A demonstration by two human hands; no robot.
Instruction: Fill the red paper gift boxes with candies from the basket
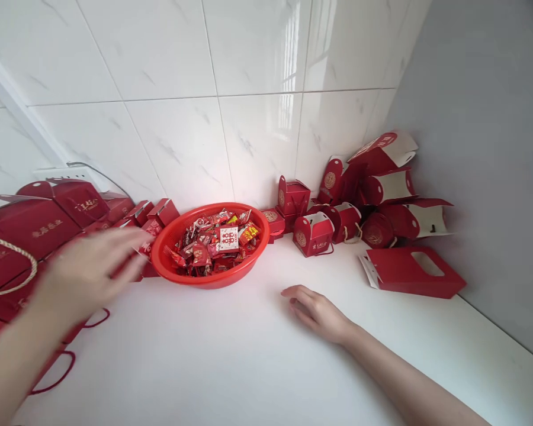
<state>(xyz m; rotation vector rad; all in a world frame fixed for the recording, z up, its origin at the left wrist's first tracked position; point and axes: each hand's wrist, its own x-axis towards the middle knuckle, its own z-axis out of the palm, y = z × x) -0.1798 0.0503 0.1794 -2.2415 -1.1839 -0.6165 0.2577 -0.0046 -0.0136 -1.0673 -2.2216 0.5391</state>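
My left hand (89,266) is blurred by motion at the left, fingers stretched forward and apart, with nothing seen in them. It is over the stacked red gift boxes (35,231), just left of a red plastic basket (208,283). Wrapped candies (199,254) fill the basket, and a white square packet (228,238) with red characters lies on top. My right hand (317,313) rests on the white tabletop (213,355), right of the basket. Its fingers are loosely bent, a gap shows by the thumb, and no object is visible in it.
Small red boxes (313,234) stand against the tiled wall right of the basket. Farther right, opened red boxes (391,189) are piled in the corner, with a flat-lying red box (413,272) in front. Rope handles (35,266) stick out from the left stack. A grey panel (484,148) bounds the right side.
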